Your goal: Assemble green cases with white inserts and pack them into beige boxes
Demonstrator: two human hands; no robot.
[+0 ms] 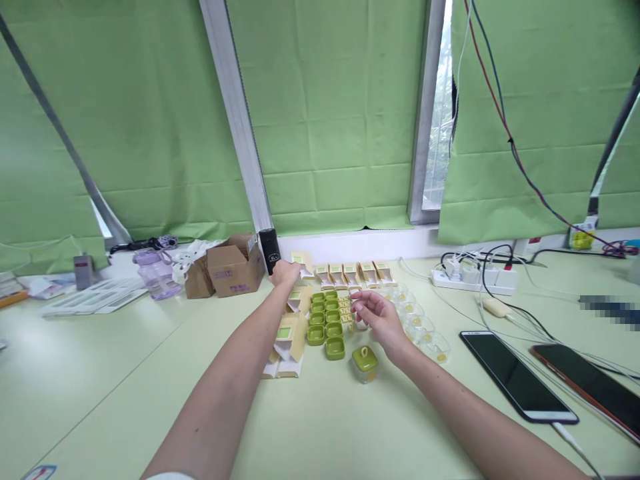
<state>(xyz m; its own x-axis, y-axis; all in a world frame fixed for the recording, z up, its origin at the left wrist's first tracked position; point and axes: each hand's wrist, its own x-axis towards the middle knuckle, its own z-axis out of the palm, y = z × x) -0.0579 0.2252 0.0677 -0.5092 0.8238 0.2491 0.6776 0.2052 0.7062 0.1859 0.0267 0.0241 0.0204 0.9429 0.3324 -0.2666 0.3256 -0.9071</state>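
Observation:
My left hand (285,273) reaches to the back of the table, its fingers closed at the edge of a small cream carton (303,262). More open cartons (284,331) lie below that wrist. My right hand (379,318) hovers over the middle with thumb and fingers curled together; what they hold, if anything, is unclear. Beside its fingertips are small yellow ring-shaped pieces (345,310). Green square lids (335,347) stand in two columns to their left. In front sits a clear container with a green lid and yellow ring (365,361).
Clear containers (419,325) line up right of my right hand, and several cartons (353,274) stand at the back. Two phones (517,373) and a power strip (473,278) with cables lie at the right. A cardboard box (235,267) and purple bottle (156,273) are at the left.

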